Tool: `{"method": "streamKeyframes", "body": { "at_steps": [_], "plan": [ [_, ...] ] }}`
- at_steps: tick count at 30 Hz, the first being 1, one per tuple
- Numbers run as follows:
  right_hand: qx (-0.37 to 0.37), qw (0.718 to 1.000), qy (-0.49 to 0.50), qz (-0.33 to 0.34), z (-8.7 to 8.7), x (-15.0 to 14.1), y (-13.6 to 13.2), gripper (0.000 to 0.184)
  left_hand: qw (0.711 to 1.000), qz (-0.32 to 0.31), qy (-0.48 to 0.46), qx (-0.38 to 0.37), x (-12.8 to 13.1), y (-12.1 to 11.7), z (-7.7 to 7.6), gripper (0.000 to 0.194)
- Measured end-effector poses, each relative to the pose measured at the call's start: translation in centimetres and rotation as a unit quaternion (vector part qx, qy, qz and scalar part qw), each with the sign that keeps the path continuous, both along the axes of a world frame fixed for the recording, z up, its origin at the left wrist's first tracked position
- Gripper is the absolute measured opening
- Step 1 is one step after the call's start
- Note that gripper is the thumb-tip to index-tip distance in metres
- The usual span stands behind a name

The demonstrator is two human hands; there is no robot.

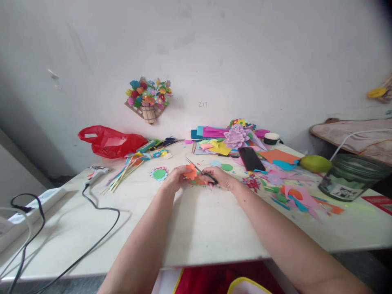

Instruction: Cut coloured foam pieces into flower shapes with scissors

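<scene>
Your left hand (176,179) pinches a scalloped orange flower cutout (191,172) above the middle of the table, and your right hand (221,178) grips the black-handled scissors (209,176). The hands are apart but near; whether the blades touch the cutout, you cannot tell.

Between your forearms, the smooth, pale tabletop (208,232) runs bare to its straight front edge. To your left, a black cord (105,209) loops from the glue gun (98,174) toward that edge; to your right, loose, jagged colored scraps (301,198) spread beside a ribbed, dark green jar (349,179).

Farther back sit a glossy, crumpled red plastic bag (113,143), a layered lilac flower (236,136) and a flat black smartphone (251,159). The wall (245,61) bears small handwriting (203,104), "Z17" or "217"; the jar's label (339,191) is too blurred to read.
</scene>
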State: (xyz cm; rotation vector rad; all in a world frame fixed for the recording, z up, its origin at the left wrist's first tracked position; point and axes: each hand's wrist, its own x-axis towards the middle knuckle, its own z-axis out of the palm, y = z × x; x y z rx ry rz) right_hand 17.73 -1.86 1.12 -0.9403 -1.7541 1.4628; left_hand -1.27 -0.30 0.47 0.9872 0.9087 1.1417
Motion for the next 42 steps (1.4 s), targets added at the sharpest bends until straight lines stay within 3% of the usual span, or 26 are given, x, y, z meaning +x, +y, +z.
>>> {"method": "streamKeyframes", "body": {
  "at_steps": [12, 33, 42],
  "plan": [
    [0.003, 0.999, -0.015, 0.032, -0.73, 0.68, 0.92, 0.027, 1.000, -0.006, 0.016, 0.010, -0.20, 0.02, -0.09, 0.019],
    [-0.011, 1.000, -0.004, -0.003, -0.49, 0.02, 0.46, 0.022, 1.000, 0.005, 0.026, 0.008, 0.64, -0.22, 0.03, 0.011],
    [0.004, 1.000, 0.002, 0.013, -0.87, 0.31, 0.92, 0.023, 0.999, -0.005, 0.032, 0.017, 0.37, -0.16, -0.02, 0.010]
  ]
}}
